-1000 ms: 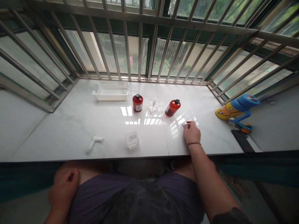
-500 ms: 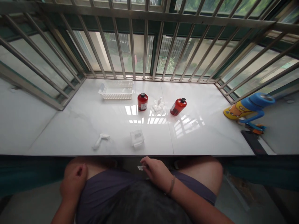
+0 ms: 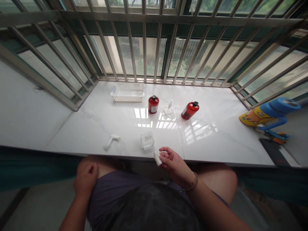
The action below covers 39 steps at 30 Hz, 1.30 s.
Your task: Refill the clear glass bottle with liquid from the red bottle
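Looking at your right hand (image 3: 174,165) first, it's got a small white wad of tissue (image 3: 157,158) pinched at the fingertips, with the other fingers spread loosely and the palm turned up a bit. The wad is a crumpled, stubby little roll. Its long axis tilts from upper left down to lower right, and it sits right at the front edge of the white marble table (image 3: 222,144). I can't tell if it's actually touching the edge. The clear plastic cube box (image 3: 147,140) is just beyond it.

Your left hand (image 3: 86,181) is down on your thigh by the dark shorts (image 3: 113,195), fingers curled. Can't tell if it's gripping the fabric, but it isn't holding anything on the table.

Further along the table, you've got a white plastic basket (image 3: 127,92) near the back, an upright red bottle (image 3: 153,104), a loose tissue scrap (image 3: 169,108), and a second red bottle (image 3: 190,110) lying tilted with its cap up and to the right. Another twist of tissue (image 3: 111,141) sits left of the cube box. Off to the right are a blue and yellow toy (image 3: 267,115) and a dark phone-like slab (image 3: 274,152).
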Each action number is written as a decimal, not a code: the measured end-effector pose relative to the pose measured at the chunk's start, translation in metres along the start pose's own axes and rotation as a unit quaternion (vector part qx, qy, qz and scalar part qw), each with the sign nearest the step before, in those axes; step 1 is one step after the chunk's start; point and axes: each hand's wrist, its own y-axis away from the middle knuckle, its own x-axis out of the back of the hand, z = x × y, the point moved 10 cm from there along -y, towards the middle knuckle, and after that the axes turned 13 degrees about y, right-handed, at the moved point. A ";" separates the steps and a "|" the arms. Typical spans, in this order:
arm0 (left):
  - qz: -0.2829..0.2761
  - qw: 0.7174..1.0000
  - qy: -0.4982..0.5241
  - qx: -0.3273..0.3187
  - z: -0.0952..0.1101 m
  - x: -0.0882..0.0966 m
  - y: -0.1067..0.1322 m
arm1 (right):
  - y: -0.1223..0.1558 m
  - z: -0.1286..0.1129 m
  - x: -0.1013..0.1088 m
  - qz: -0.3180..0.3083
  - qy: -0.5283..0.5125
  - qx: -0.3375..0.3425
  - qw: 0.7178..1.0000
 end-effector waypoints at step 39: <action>0.067 0.952 0.219 -0.202 0.194 0.037 0.021 | 0.012 0.035 0.012 -0.005 0.420 0.094 0.903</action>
